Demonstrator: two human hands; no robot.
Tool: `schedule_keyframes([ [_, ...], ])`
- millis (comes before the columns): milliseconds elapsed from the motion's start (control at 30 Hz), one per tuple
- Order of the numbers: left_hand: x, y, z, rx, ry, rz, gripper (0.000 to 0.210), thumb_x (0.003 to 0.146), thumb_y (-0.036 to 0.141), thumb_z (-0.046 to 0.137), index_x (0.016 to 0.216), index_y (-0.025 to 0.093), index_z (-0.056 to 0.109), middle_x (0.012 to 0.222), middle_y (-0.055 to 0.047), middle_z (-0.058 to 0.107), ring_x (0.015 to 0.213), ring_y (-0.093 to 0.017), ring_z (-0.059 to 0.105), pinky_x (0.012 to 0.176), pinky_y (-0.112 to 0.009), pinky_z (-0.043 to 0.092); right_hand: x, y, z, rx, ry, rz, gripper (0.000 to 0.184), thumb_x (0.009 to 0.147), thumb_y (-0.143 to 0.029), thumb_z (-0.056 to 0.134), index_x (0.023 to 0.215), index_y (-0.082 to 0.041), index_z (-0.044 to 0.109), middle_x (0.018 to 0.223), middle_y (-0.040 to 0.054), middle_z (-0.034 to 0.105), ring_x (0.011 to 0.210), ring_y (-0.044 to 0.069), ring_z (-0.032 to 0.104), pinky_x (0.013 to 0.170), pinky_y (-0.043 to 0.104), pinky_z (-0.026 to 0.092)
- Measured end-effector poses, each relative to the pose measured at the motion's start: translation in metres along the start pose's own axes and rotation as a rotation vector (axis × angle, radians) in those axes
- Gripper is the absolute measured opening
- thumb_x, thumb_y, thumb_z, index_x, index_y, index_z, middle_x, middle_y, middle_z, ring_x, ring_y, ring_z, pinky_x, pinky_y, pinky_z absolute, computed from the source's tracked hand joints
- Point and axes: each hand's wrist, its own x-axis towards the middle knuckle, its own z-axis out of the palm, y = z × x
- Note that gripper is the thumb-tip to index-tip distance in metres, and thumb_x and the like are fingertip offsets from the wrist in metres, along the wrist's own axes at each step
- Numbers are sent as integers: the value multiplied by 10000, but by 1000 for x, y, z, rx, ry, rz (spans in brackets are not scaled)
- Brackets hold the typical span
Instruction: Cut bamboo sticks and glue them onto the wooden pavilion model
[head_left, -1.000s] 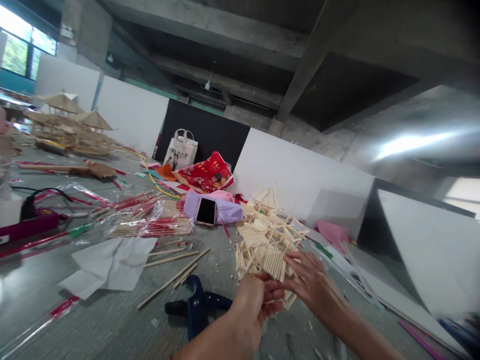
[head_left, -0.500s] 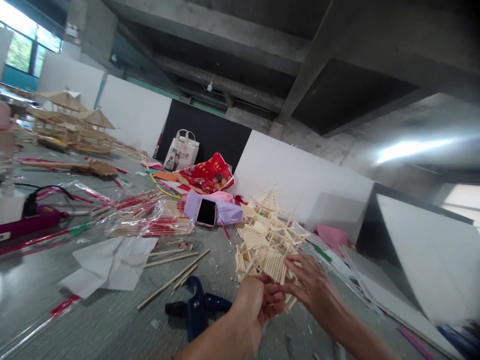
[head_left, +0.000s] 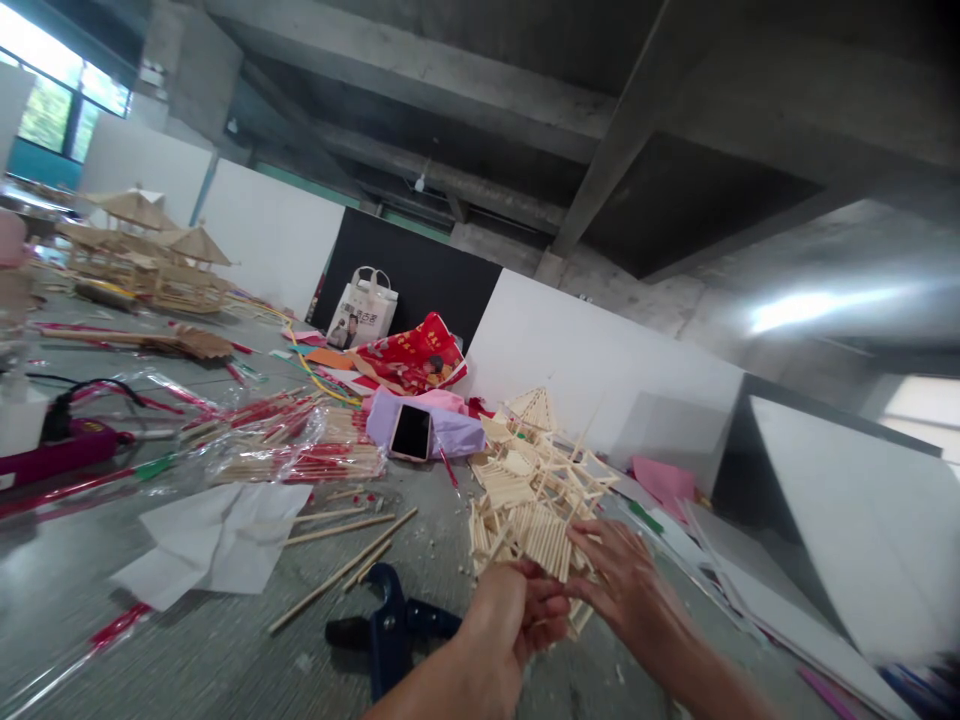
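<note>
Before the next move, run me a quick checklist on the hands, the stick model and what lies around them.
1. Right hand at the slatted panel of the stick model: ok, at its right edge.
2. Left hand firmly gripping the panel: cannot tell, the contact is hidden.
3. Blue cutter well away from the left hand: not ok, it lies close by.
4. Loose sticks apart from the model: ok, left of it.
5. Phone clear of both hands: ok, well beyond them.

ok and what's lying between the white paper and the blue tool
The head view shows a long wooden stick on the grey tabletop there, with at least one shorter stick beside it, nearer the blue tool.
</note>
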Motion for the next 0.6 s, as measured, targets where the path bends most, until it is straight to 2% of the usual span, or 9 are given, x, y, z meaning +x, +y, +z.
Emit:
schedule_keyframes([
  [267,3,-1,0,7,-27,0,116,685,64,431,698,170,479,656,-45,622,527,-103,560,547,-218,422,1,-2,-5,10,-5,64,442,741,-281,661,1149,-186,519,1093,90,585,1020,263,509,851,412,421],
  [600,6,-1,0,23,-43,-8,173,655,18,410,727,168,456,683,-46,614,536,-95,559,531,-203,412,2,-9,-9,29,-2,60,404,758,-258,643,1134,-197,509,1098,78,576,1028,251,504,878,399,402],
])
